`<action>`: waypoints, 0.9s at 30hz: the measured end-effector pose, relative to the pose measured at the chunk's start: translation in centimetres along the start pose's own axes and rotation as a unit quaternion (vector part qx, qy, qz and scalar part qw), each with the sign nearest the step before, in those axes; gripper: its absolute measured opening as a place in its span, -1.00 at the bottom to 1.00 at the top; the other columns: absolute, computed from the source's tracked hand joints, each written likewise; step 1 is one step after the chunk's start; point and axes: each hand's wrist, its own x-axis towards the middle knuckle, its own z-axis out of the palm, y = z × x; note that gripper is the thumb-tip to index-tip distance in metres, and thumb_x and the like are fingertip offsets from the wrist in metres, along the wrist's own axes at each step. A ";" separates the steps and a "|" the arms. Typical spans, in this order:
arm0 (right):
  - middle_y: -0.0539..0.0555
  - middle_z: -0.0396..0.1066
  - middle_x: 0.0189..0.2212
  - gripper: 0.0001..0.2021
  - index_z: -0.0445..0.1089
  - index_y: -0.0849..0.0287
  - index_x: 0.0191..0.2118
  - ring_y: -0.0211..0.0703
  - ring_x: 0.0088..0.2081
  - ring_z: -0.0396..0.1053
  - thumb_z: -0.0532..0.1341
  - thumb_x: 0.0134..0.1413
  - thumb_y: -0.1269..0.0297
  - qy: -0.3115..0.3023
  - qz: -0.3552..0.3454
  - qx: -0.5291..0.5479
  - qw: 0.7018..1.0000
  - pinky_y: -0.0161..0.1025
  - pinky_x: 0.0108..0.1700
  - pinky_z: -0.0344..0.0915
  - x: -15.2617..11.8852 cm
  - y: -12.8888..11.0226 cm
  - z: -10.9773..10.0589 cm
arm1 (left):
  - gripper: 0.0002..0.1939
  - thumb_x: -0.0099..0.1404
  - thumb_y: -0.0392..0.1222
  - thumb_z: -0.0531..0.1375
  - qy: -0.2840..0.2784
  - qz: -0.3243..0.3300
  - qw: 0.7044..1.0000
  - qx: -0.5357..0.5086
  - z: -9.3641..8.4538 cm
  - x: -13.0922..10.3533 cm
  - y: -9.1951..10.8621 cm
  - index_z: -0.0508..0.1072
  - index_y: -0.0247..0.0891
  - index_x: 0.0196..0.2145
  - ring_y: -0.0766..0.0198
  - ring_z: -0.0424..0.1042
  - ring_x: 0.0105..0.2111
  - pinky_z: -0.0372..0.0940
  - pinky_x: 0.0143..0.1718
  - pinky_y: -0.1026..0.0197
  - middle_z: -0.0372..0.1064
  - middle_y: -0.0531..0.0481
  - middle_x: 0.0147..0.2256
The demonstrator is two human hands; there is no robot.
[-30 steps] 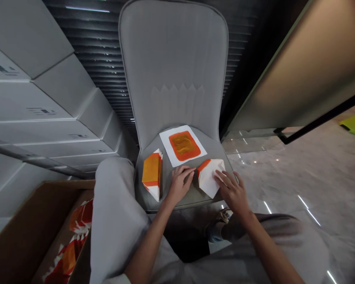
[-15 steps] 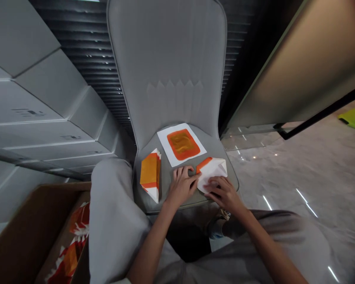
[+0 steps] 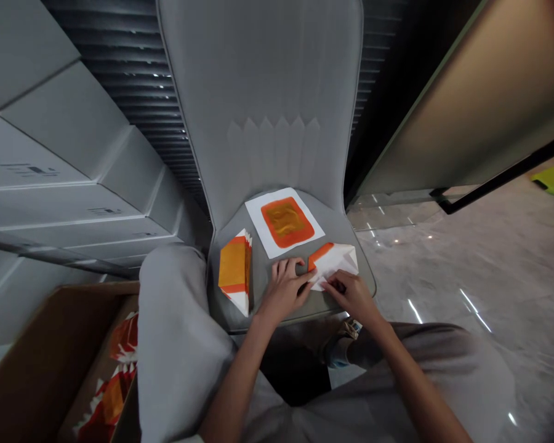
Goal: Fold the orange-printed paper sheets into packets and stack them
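Observation:
A partly folded white paper with an orange edge (image 3: 336, 261) lies at the right front of the grey chair seat (image 3: 263, 306). My left hand (image 3: 284, 288) rests at its left side, thumb on the paper and fingers apart, curled on the seat. At the paper's lower edge, my right hand (image 3: 349, 295) pinches it between thumb and index finger. Behind them lies a flat white sheet with an orange and gold square (image 3: 286, 223). A stack of folded orange and white papers (image 3: 234, 271) sits at the seat's left.
An open cardboard box (image 3: 37, 357) at the lower left holds folded red and orange papers (image 3: 113, 400). White boxes (image 3: 50, 160) are stacked on the left. The chair's backrest (image 3: 263, 80) rises behind the seat; a glass panel stands at the right.
The paper's lower part has been folded up, so its lower edge now looks straighter. My right hand's fingers have drawn together at that edge. The view has shifted slightly.

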 end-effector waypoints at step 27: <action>-0.03 0.39 -0.55 -0.70 0.38 0.13 -0.41 -0.23 -0.51 0.29 0.18 0.29 0.08 -0.059 0.083 0.034 0.994 -0.29 -0.43 0.12 0.7 -0.2 0.2 | -0.58 0.43 -0.17 0.13 0.017 0.017 0.999 0.024 0.3 -0.3 0.0 0.40 0.08 0.21 -0.01 0.19 0.09 0.13 0.11 -0.15 0.23 -0.13 0.10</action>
